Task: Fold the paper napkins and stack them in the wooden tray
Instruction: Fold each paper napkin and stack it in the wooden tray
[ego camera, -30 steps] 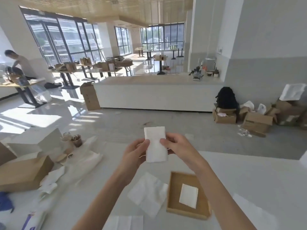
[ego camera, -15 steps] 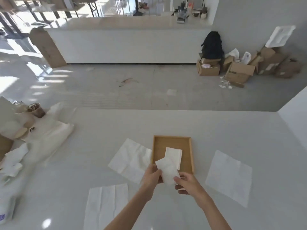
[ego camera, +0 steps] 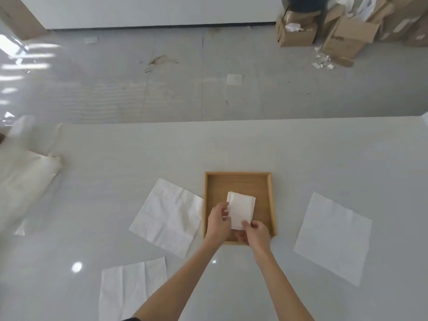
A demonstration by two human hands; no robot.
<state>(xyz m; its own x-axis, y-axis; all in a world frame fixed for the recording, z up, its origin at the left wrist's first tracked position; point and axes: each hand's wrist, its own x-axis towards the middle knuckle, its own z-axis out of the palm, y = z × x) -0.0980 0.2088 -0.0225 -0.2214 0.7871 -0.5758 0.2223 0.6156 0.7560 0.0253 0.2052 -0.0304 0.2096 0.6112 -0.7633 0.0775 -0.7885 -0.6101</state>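
Note:
A wooden tray [ego camera: 238, 179] sits on the white table, straight ahead of me. Inside it, a folded white napkin [ego camera: 240, 210] lies over the tray floor, seemingly on top of another folded one whose edge peeks out at the top right. My left hand [ego camera: 217, 222] pinches the napkin's left edge, and my right hand [ego camera: 253, 234] pinches its near corner. Three unfolded napkins lie flat on the table: one left of the tray [ego camera: 168, 215], one at the near left [ego camera: 132, 288], one to the right [ego camera: 331, 237].
A white plastic bag [ego camera: 23, 181] lies at the table's left side. Beyond the table's far edge is grey floor, with cardboard boxes [ego camera: 342, 35] at the back right and a white counter wall along the back.
My head has tilted down from the room to the table. Both hands have lowered the folded napkin from chest height into the tray, over the napkin lying there.

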